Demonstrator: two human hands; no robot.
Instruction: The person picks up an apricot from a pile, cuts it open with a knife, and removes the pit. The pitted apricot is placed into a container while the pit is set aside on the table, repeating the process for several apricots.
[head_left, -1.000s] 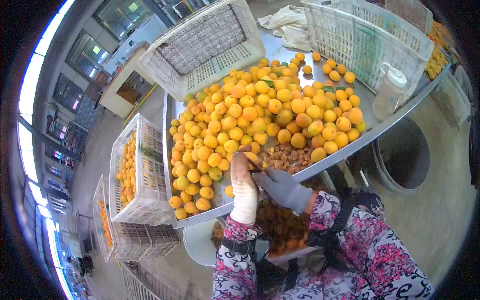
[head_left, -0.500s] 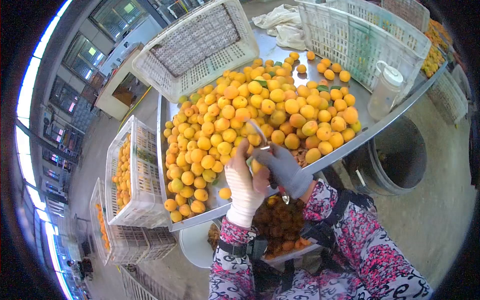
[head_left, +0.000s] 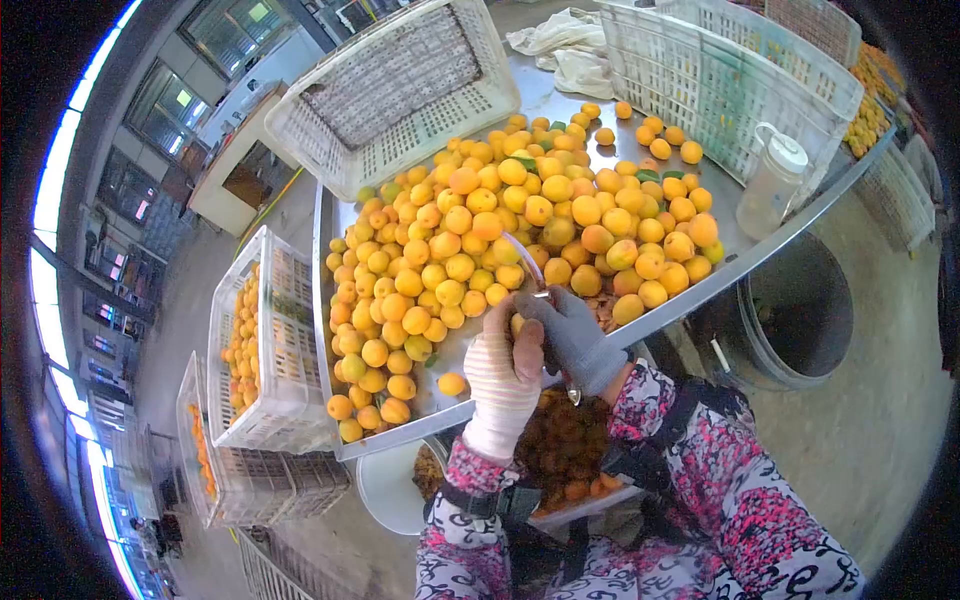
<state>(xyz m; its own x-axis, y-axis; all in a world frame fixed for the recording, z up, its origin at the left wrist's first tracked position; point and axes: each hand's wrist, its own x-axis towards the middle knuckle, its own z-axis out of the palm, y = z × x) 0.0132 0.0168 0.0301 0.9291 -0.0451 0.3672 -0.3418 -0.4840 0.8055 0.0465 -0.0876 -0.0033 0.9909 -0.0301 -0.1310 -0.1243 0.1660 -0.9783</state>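
My right hand [head_left: 575,338], in a grey glove, is wrapped round a knife [head_left: 526,260]. The slim curved blade points up and away over the fruit, and the handle's end shows below the hand. My left hand [head_left: 505,360], in a pale striped glove with stained fingers, is closed against it. Between the two hands a bit of an apricot [head_left: 517,325] shows; fingers cover the rest. A heap of apricots [head_left: 440,250], some with green leaves, lies on the metal table [head_left: 448,392] just beyond both hands.
White crates [head_left: 400,95] stand on the table, with a plastic bottle [head_left: 772,185] at right. Filled crates [head_left: 290,370] are stacked at left. A white bucket [head_left: 385,490] and container of dark orange fruit [head_left: 565,450] sit below; a dark bin [head_left: 800,310] stands right.
The hands have turned slightly, and the apricot between them is now mostly covered by fingers. The knife blade shows more clearly, still pointing up and away.
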